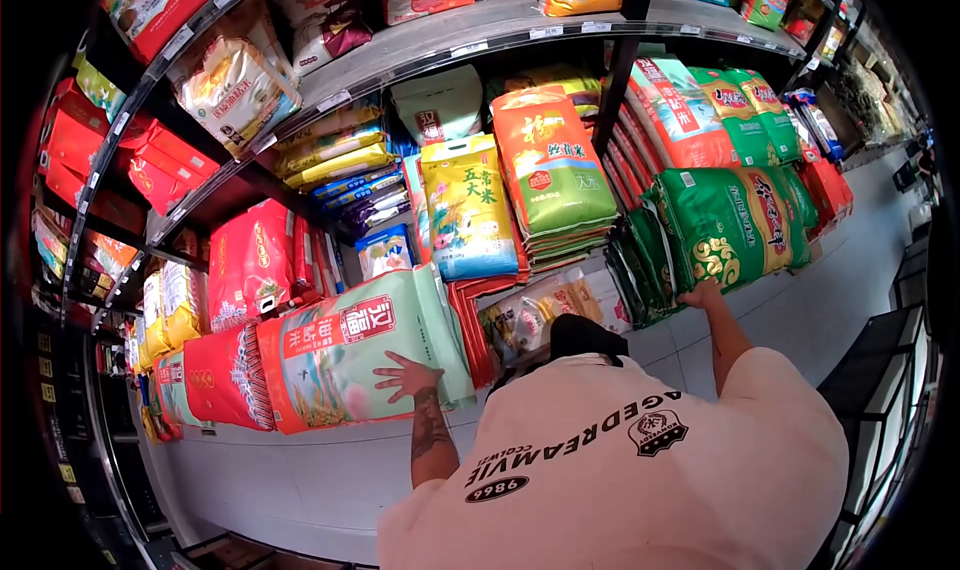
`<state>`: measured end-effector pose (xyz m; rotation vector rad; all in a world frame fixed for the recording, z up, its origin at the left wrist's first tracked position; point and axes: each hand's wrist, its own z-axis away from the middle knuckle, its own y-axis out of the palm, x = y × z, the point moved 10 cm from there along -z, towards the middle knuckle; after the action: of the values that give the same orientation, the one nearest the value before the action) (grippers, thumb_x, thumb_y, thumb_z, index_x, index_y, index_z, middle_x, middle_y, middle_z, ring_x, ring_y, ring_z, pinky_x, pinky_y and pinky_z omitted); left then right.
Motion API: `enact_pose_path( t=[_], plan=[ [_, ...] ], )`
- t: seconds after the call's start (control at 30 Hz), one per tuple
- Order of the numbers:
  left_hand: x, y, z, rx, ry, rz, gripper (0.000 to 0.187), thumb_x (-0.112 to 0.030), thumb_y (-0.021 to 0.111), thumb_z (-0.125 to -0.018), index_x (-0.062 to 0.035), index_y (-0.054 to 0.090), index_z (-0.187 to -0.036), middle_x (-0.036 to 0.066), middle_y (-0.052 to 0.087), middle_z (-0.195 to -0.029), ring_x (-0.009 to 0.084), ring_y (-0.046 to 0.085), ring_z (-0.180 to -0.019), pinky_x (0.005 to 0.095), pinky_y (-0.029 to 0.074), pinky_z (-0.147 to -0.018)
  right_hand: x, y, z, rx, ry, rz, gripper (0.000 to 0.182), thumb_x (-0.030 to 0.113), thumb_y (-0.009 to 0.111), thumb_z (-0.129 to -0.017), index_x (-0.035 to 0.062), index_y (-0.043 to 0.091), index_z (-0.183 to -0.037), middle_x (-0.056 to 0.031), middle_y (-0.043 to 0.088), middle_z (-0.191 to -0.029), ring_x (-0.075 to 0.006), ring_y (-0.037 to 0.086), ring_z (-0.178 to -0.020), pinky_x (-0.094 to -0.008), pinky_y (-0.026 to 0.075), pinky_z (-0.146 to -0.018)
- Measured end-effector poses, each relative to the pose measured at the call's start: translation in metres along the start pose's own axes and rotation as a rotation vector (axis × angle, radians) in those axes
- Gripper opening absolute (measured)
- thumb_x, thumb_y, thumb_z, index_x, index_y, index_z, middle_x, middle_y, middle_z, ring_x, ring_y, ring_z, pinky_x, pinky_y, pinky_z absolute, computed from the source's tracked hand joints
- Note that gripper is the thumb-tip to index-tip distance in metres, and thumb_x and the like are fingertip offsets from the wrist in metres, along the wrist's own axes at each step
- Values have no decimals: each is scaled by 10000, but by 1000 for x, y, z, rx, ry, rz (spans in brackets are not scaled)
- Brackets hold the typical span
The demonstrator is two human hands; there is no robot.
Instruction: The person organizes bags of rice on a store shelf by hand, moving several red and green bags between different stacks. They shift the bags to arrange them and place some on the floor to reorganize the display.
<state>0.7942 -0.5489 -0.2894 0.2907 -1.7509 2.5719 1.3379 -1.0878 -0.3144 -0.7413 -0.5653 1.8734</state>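
Note:
My left hand (407, 377) lies flat with spread fingers on the right part of a pale green and pink rice bag (340, 345). This bag lies on its side on a low stack at the front left. At the near edge of a large green rice bag (735, 225), my right hand (703, 293) has its fingers bent over the edge; part of them is hidden. Between my hands stand a yellow and blue rice bag (467, 205) and a clear-fronted bag (545, 315) lying lower down.
An orange and green rice bag (555, 160) tops a stack at the back. Red rice bags (255, 260) stand at the left. A grey shelf (480, 25) with price tags runs overhead. Pale floor tiles (300, 470) lie in front, and a black rack (880, 370) stands at the right.

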Motion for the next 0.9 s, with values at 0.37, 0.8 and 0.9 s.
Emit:
enact_pose_path(
  t=[0.37,0.8,0.9],
  plan=[
    [-2,0,-3,-19,-9,-16,1428,-470,857,-458,-125,-149,-1411,366,-115,-1403,608,13,-1261,764,246,-835,1,0,-3,-71,-31,-32,1046,705,543,-648,-90,362,-1302,-368,136,-1400,-482,132,-1316,-562,69,-1069],
    [1,-3,-4,-52,8,5,1422,-466,864,-445,-144,-118,-1423,360,-102,-1409,612,31,-1259,753,270,-832,9,-8,13,-47,-30,0,982,693,530,-678,-97,438,-1254,-311,264,-1388,-434,186,-1317,-578,100,-1059],
    [1,-2,-4,-62,14,11,1422,-472,863,-442,-147,-111,-1425,358,-103,-1411,612,28,-1260,751,274,-832,3,-10,4,-141,-28,-10,959,691,561,-648,-65,480,-1233,-288,326,-1364,-419,246,-1297,-559,132,-1060]
  ],
)
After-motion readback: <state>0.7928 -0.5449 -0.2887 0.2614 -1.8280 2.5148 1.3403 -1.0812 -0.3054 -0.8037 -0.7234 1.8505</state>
